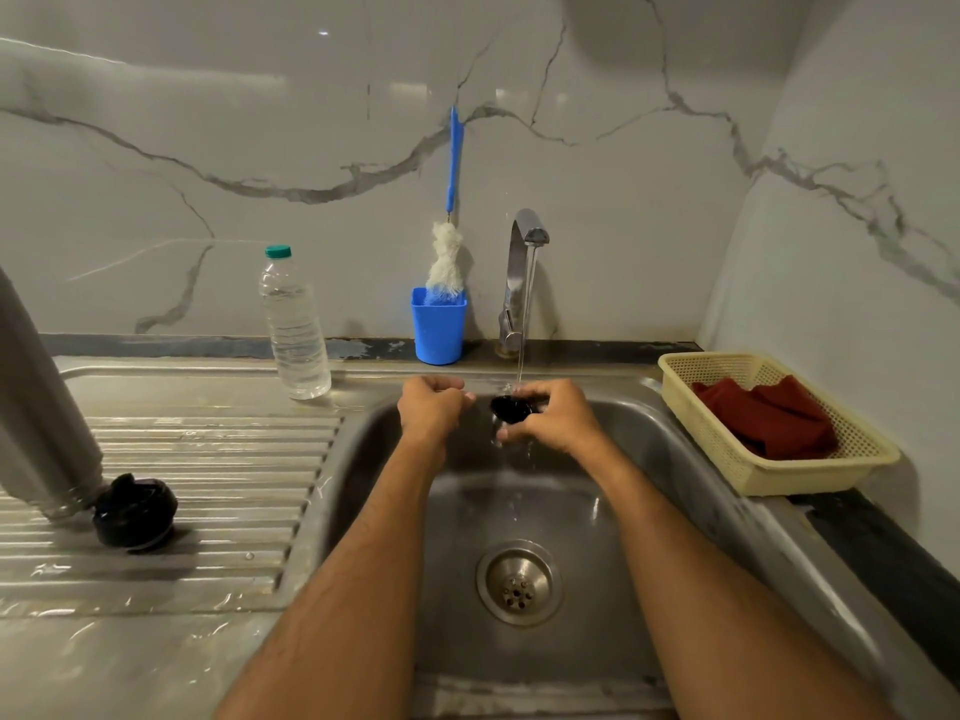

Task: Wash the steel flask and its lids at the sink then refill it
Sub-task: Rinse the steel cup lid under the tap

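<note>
Both hands are out over the back of the sink (pixel 691 459), under the tap (pixel 524 272), which is running. The right hand (pixel 553 415) grips a small black lid (pixel 511 409), fingers curled over its top and thumb beneath, and the thin stream of water lands right on it. The left hand (pixel 431 407) is just beside it to the left, apart from the lid, fingers curled in; whether it pinches anything is too small to tell.

The steel flask (pixel 39 402) stands well away on the ribbed draining board (pixel 208 475) at the far left, its body tilted in the wide view, with a second black lid (pixel 135 511) touching its base. A clear water bottle (pixel 293 324) with a green cap stands at the back of the worktop, near a blue cup (pixel 439 332) holding a bottle brush (pixel 447 262). A cream basket (pixel 831 470) with a red cloth (pixel 769 418) sits right of the sink
</note>
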